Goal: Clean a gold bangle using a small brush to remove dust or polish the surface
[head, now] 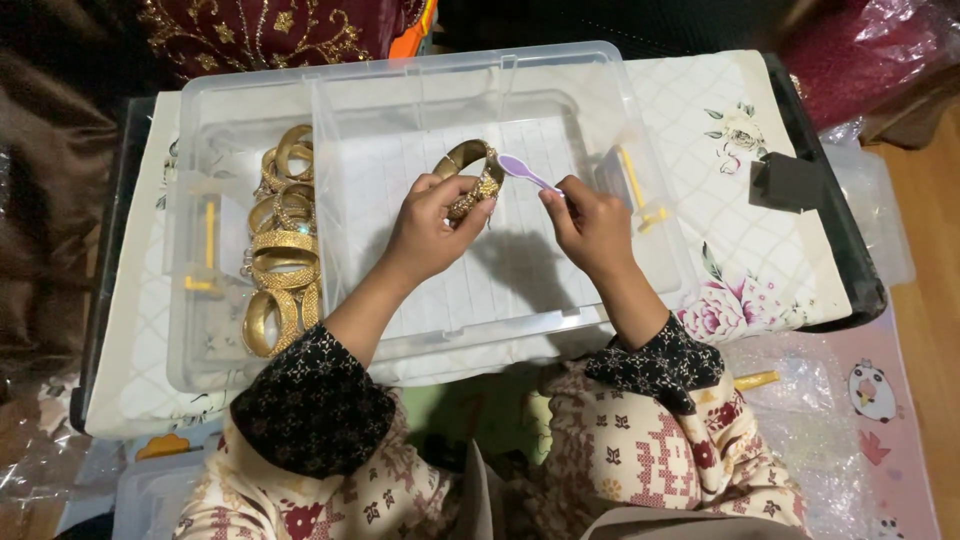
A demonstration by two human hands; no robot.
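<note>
My left hand (432, 225) pinches the gold bangle (470, 172) above the clear tray (520, 300); my right hand (590, 225) grips the purple scoop (528, 172) touching it. A loose pinch could drop it.

Home setting, prob. a living rm or bedroom floor used as a small craft/jewellery work spot. Low table (800, 250) draped w/ floral quilted cloth (740, 200), not a proper bench. Clear plastic storage bin (250, 90) w/ yellow latches holding stack of gold bangles (283, 250). Embroidered maroon fabric (250, 30) at back, wood floor (930, 200) at right, cartoon-print play mat (880, 400) and bubble wrap (800, 420) underneath. Seated, patterned house clothes.
</note>
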